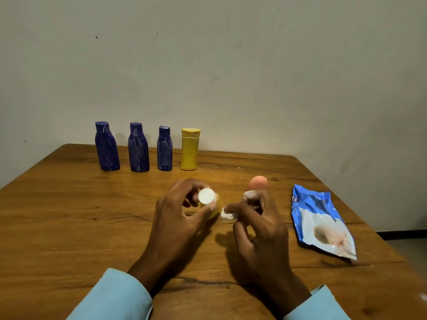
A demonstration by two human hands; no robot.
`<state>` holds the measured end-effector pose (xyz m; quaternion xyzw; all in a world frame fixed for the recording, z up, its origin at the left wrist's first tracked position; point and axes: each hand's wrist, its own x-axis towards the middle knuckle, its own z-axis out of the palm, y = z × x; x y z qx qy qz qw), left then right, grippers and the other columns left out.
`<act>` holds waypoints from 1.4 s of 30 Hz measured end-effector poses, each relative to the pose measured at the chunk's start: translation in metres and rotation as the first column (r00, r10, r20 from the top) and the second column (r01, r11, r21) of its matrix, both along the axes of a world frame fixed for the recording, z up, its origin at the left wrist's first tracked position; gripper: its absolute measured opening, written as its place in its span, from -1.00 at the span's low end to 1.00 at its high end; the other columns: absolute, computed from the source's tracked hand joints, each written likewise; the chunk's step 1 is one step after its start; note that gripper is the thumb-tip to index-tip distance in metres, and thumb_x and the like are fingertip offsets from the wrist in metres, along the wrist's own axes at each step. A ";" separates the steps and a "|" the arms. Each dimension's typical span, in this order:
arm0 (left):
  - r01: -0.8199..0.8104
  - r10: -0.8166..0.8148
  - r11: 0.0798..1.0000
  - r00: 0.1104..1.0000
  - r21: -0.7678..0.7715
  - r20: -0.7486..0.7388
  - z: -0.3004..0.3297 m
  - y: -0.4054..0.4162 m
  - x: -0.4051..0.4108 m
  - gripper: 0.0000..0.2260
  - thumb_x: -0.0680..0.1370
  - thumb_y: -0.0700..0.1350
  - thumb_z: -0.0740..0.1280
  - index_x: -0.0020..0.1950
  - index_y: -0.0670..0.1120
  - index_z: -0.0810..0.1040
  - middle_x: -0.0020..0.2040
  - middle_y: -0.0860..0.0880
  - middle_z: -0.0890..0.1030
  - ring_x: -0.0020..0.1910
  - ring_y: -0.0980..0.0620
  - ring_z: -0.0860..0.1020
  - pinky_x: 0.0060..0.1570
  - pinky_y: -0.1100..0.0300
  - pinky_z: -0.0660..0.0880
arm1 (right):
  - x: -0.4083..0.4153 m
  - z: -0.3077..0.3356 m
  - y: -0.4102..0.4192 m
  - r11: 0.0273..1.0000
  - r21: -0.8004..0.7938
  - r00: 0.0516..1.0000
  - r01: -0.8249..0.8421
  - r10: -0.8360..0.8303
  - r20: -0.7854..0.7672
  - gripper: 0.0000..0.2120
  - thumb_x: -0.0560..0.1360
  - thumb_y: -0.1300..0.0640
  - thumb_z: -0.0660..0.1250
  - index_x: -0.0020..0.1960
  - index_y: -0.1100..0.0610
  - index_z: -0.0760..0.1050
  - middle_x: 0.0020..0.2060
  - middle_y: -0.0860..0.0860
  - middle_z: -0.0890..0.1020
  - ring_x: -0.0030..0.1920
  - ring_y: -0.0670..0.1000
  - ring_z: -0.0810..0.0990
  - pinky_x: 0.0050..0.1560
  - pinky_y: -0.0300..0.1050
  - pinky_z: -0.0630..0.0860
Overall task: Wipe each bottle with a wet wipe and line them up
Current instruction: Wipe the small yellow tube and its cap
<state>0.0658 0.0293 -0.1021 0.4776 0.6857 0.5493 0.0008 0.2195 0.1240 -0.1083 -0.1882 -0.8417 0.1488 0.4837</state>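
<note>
Left hand (182, 211): raised over the table, back toward the camera, fingers and thumb curled round a small yellow bottle with a white cap (209, 200), thumb along its near side. Left forearm in a light blue sleeve (115, 296).

Right hand (258, 225): beside the left, close but apart; fingers curled, pinching a white wipe (227, 213). Right cuff, light blue, at lower edge.

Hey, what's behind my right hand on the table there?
A rounded pink top sticks up just behind the right hand, probably another bottle's cap. Its body is hidden by the fingers, which pinch a white wet wipe. Farther back is bare wooden table.
</note>
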 end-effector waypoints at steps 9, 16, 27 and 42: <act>-0.043 -0.273 0.946 0.428 0.321 0.861 0.006 0.002 -0.032 -0.76 0.62 -0.17 0.37 0.25 -0.23 0.63 0.21 -0.29 0.71 0.08 -0.07 0.70 0.29 -0.04 0.54 | -0.005 -0.001 -0.002 0.993 -0.021 0.961 -0.116 0.117 0.251 -0.82 0.53 0.22 0.36 0.09 0.01 0.55 0.14 -0.14 0.43 0.06 -0.16 0.50 -0.09 -0.13 0.57; 0.195 -0.296 0.954 0.470 0.230 0.831 0.005 0.005 -0.025 -0.73 0.68 -0.21 0.32 0.38 -0.09 0.53 0.23 -0.16 0.74 0.25 -0.11 0.71 0.17 -0.06 0.61 | -0.003 -0.006 0.007 0.999 -0.047 0.993 -0.015 0.021 0.115 -0.80 0.54 0.23 0.33 0.12 0.02 0.55 0.20 -0.10 0.48 0.06 -0.17 0.54 -0.01 -0.29 0.58; 0.347 -0.235 0.934 0.768 -0.079 0.596 -0.015 0.076 -0.001 -0.62 0.51 -0.24 0.60 0.29 -0.06 0.67 0.21 -0.14 0.73 0.22 -0.13 0.71 0.18 -0.10 0.69 | 0.023 -0.002 0.054 0.909 -0.224 0.879 0.353 -0.403 -0.253 -0.69 0.55 0.44 0.30 0.12 0.13 0.65 0.10 -0.01 0.56 0.12 -0.08 0.56 0.06 -0.48 0.42; 0.260 -0.128 0.925 0.900 -0.276 0.417 -0.016 0.100 -0.009 -0.68 0.54 -0.24 0.56 0.29 -0.08 0.69 0.09 0.01 0.78 0.11 0.03 0.74 0.17 0.01 0.67 | 0.013 -0.016 0.075 0.874 -0.345 0.906 0.341 -0.403 -0.126 -0.73 0.58 0.37 0.29 0.10 0.08 0.66 0.07 -0.02 0.59 0.05 -0.08 0.57 -0.05 -0.41 0.43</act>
